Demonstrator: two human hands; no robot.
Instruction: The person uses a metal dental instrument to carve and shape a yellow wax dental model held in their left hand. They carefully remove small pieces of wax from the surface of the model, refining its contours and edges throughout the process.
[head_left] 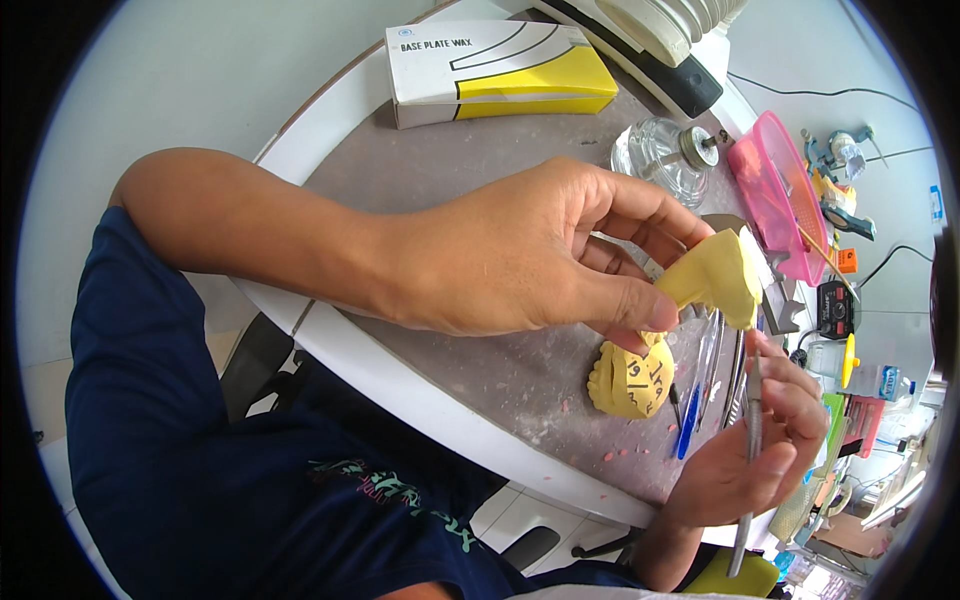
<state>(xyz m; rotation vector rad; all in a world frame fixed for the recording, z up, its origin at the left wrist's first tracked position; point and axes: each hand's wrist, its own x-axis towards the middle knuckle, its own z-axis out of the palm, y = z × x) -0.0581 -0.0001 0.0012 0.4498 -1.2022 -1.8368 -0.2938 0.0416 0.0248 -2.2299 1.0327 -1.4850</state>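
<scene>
My left hand [510, 250] reaches across from the left, its thumb and fingers closed around a yellow plaster dental cast [725, 270] held above the table. My right hand [775, 445], at the lower right, grips a slim metal hand tool [754, 425] much like a dental carver. The tool stands nearly upright, its upper end close to the cast's lower edge; whether they touch I cannot tell. Below my left fingers a second yellow dental cast [632, 382], with handwriting on it, rests on the table. Several slender tools, one with a blue handle [688, 432], lie beside it.
A white and yellow box [500, 80] lies at the far side of the grey table [400, 165]. Close to it stands a glass spirit lamp [665, 165]. A pink basket [768, 200] is at the right. Pink crumbs dot the tabletop near the front edge.
</scene>
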